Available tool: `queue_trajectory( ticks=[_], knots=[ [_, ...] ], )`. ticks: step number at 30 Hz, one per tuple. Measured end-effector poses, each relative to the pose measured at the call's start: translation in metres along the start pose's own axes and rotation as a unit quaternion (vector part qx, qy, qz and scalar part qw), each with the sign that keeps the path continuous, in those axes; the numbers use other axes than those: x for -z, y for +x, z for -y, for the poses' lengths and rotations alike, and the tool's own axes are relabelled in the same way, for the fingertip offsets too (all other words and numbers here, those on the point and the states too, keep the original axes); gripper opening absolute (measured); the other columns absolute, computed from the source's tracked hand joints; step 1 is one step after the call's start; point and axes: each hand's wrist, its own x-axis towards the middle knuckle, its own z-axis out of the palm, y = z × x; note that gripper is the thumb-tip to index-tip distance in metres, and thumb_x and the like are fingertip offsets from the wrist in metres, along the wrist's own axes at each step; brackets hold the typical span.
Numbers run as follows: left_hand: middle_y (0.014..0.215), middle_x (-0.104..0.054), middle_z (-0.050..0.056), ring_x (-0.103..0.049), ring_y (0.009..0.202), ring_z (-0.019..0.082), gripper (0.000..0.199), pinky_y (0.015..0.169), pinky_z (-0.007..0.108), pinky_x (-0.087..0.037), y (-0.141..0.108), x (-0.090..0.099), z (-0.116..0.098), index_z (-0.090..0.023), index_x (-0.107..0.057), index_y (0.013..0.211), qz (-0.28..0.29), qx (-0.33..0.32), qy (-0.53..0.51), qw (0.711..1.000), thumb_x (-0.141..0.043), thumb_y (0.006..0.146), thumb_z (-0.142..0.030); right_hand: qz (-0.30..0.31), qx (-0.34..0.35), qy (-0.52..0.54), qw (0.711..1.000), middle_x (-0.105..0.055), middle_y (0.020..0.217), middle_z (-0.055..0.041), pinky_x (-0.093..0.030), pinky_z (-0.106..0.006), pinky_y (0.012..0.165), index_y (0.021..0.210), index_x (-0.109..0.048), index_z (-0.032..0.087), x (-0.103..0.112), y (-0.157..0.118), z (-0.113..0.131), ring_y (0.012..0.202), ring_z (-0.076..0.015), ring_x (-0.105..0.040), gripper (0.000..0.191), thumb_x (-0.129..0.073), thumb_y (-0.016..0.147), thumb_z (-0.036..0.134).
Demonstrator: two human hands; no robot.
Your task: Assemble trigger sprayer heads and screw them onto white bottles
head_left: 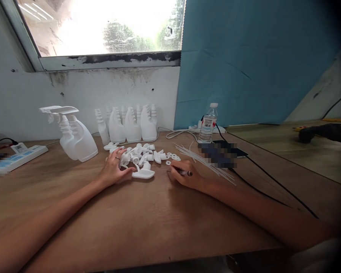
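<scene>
My right hand (187,174) grips a dark-ended pen (189,173), its tip low over the brown tabletop or touching it; I cannot tell which. With fingers spread, my left hand (115,167) rests against the left side of a pile of white spray trigger heads (144,153). One trigger head (143,173) lies on its side in front of the pile, near my left thumb. Small white ring washers (174,156) are scattered just beyond my right hand. Thin white dip tubes (207,163) lie loosely to the right of it.
White spray bottles without heads (133,127) line the wall. Two bottles with heads (81,138) stand at left, near a power strip (19,157). A water bottle (207,127), a phone (235,148) and black cables (264,182) occupy the right side. The wooden table (147,227) has a front edge.
</scene>
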Motion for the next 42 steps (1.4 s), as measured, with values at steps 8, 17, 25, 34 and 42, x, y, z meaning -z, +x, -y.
queue_trajectory(
  ticks=[8,17,25,34,42],
  knots=[
    [0.104,-0.052,0.007,-0.052,0.105,0.025,0.022,0.100,0.041,-0.040,0.013,0.028,0.053,-0.018,-0.054,0.094,-0.227,0.067,-0.016,0.972,-0.063,0.081,-0.034,-0.012,0.028,-0.020,0.999,-0.051,0.059,0.0028,-0.034,-0.023,0.052,0.076,-0.054,0.019,0.004,0.000,-0.004,0.049,-0.0095,-0.043,0.014,-0.049,0.089,0.021],
    [0.091,-0.029,0.001,-0.036,0.084,0.018,0.061,0.093,0.046,-0.040,0.004,0.061,0.128,-0.022,-0.027,0.087,-0.386,0.288,-0.073,0.873,-0.079,0.061,-0.038,0.014,-0.004,0.003,1.000,-0.054,0.061,0.0013,-0.035,-0.024,0.054,0.077,-0.058,0.021,0.002,0.000,-0.002,0.050,-0.0107,-0.044,0.015,-0.050,0.089,0.025],
    [0.090,-0.027,0.000,-0.040,0.098,0.026,0.067,0.097,0.053,-0.037,0.005,0.047,0.124,-0.020,-0.037,0.085,-0.339,0.352,-0.111,0.865,-0.087,0.048,-0.044,0.011,-0.021,0.007,1.000,-0.054,0.058,0.0018,-0.036,-0.025,0.054,0.074,-0.059,0.021,0.003,0.001,0.000,0.049,-0.0110,-0.045,0.017,-0.052,0.087,0.029],
    [0.110,-0.043,0.005,-0.049,0.107,0.024,0.062,0.101,0.044,-0.040,0.006,0.050,0.092,-0.020,-0.033,0.104,-0.320,0.232,-0.137,0.908,-0.079,0.069,-0.041,-0.056,-0.041,0.066,0.995,-0.070,0.098,-0.0059,-0.049,-0.029,0.071,0.110,-0.062,0.023,0.006,0.004,0.007,0.074,-0.0156,-0.065,0.022,-0.053,0.093,0.034],
    [0.130,-0.056,0.008,-0.047,0.133,0.028,0.028,0.112,0.054,-0.032,0.002,0.054,0.010,-0.025,-0.044,0.104,-0.212,-0.210,0.055,0.953,-0.062,0.083,-0.017,-0.044,-0.230,0.359,0.903,-0.066,0.068,-0.0026,-0.043,-0.022,0.042,0.084,-0.060,0.018,0.013,0.010,0.028,0.048,-0.0124,-0.060,0.042,-0.051,0.090,0.058]
  ],
)
